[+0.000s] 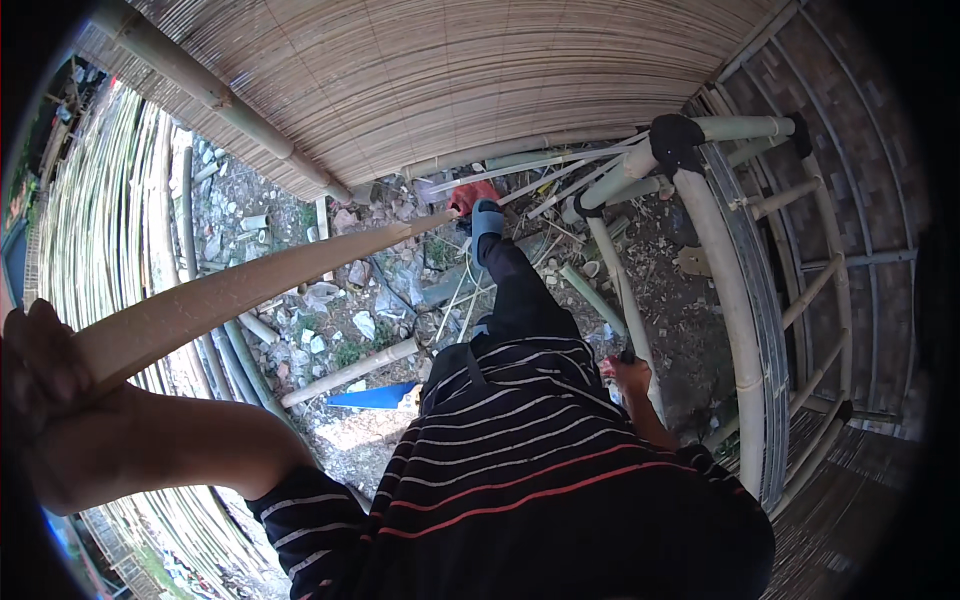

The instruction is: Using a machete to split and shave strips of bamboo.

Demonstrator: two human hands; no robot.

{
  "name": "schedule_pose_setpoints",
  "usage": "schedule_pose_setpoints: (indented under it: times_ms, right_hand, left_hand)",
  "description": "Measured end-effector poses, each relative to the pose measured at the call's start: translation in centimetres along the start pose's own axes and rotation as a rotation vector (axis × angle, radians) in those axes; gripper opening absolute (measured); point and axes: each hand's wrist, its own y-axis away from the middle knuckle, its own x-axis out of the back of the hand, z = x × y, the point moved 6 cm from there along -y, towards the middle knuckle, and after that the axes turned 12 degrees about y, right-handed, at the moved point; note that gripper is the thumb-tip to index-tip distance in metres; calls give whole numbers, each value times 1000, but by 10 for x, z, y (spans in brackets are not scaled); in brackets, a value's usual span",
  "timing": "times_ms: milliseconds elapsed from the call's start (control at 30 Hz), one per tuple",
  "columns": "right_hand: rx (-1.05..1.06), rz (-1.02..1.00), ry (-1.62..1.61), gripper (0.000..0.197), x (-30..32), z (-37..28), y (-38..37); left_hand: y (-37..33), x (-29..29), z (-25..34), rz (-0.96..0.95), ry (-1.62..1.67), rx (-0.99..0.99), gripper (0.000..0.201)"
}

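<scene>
At the far left, my left hand [60, 400] is closed round the end of a long, flat bamboo strip [240, 290]. The strip slants away from it over the ground, its far end beside a red object [472, 196] and my foot in a blue-grey slipper [487, 218]. Low on the right side of my body, my right hand [630, 374] is closed, with a small dark piece showing at its top and a bit of red at its side. What it grips is too small to make out. A bamboo pole stands right behind that hand.
A bamboo frame [735, 300] with black-wrapped joints stands at right. Ahead hangs a slatted bamboo screen [430, 70]. Many long bamboo strips [110, 220] lie at left. A blue saw-like blade [372, 397], a cut bamboo length [350, 371] and rubble cover the ground.
</scene>
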Motion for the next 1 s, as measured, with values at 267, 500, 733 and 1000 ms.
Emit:
schedule_pose_setpoints:
  times_ms: [267,500,733,1000]
  right_hand:
    - [375,76,-290,40,83,-98,49]
    - [519,-113,-442,46,91,-159,84]
    - [730,-332,-433,44,104,-212,111]
    - [1166,-489,-759,40,95,-258,143]
  left_hand:
    - [114,-47,-54,-88,-12,270,36]
    - [189,-63,-72,-62,-167,317,34]
    - [214,-93,-51,-42,-230,348,33]
    - [231,-104,-17,-59,-351,210,36]
